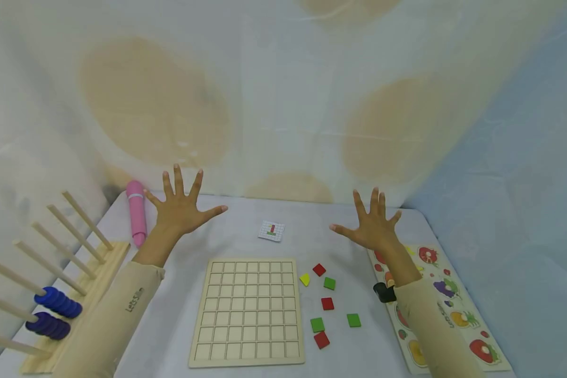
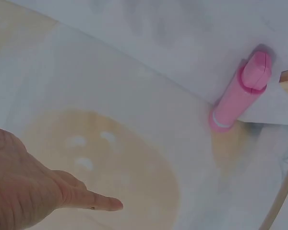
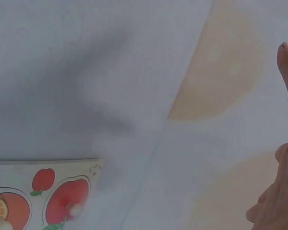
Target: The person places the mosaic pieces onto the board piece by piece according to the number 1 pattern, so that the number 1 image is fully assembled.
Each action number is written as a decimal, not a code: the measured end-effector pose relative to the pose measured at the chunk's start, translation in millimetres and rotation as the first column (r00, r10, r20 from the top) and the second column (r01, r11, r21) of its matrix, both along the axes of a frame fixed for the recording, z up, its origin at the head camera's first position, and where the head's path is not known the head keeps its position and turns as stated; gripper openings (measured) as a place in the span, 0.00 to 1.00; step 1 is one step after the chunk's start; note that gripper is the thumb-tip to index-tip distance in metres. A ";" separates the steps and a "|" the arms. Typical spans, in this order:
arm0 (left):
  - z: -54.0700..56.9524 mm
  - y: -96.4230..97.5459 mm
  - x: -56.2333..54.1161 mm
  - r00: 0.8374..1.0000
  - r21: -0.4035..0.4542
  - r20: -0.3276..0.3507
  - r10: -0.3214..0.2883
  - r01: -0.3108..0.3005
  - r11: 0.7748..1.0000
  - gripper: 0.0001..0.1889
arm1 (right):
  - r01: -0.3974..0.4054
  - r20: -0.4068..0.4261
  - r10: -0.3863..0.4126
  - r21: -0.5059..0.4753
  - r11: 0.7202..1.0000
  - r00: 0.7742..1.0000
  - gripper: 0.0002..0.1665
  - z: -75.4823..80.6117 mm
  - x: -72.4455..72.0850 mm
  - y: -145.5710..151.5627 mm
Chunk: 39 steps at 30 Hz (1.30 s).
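Both hands are raised above the table with fingers spread and hold nothing. My left hand (image 1: 178, 211) hovers between a pink tube-shaped object (image 1: 137, 212) and a small printed grid card (image 1: 271, 231). Over the near side of the fruit puzzle board (image 1: 458, 294) is my right hand (image 1: 374, 227), its thumb pointing inward. A wooden grid board (image 1: 248, 312) lies flat between the arms. Beside its right edge are several red tiles (image 1: 327, 304) and green tiles (image 1: 354, 320), plus one yellow piece (image 1: 304, 279). The left wrist view shows the left hand (image 2: 29, 187) apart from the pink object (image 2: 240, 91).
At the left stands a wooden peg rack (image 1: 90, 283) with upright pegs; blue rings (image 1: 59, 302) and dark purple rings (image 1: 49, 325) sit on two of them. A patterned curtain (image 1: 283, 105) hangs behind the table's far edge. A dark band (image 1: 384, 292) is on the right wrist.
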State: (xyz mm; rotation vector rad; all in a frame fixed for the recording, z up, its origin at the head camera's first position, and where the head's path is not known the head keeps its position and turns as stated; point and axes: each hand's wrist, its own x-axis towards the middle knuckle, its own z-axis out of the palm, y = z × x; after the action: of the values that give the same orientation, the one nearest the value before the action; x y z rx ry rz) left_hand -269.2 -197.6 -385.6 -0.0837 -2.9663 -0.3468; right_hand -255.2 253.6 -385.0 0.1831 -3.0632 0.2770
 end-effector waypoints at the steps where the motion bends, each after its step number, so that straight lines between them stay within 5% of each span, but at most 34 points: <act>1: -0.5 -0.2 0.4 1.000 -0.004 0.003 -0.002 0.002 1.000 0.57 | 0.002 0.001 -0.002 0.001 1.000 1.000 0.68 -1.1 0.8 0.4; 16: -14.3 -12.5 13.0 0.999 -0.013 0.036 -0.014 0.014 1.000 0.58 | -0.029 -0.019 0.029 -0.016 0.999 0.999 0.68 -18.0 10.3 -1.3; 31: -41.5 -17.7 36.1 0.997 -0.018 0.056 -0.044 0.045 0.999 0.58 | -0.093 -0.086 0.095 0.028 0.995 0.992 0.66 -59.3 33.9 -16.1; 39: -54.6 -16.0 46.1 0.998 -0.064 0.005 -0.069 0.069 0.996 0.58 | -0.110 -0.093 0.112 0.023 0.994 0.989 0.65 -77.6 48.7 -25.1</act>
State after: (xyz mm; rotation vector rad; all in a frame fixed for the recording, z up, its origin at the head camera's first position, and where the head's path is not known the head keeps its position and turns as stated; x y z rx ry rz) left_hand -223.2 -213.6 -440.2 -0.1937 -2.9826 -0.2598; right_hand -206.5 228.5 -462.7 0.3579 -2.9672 0.2401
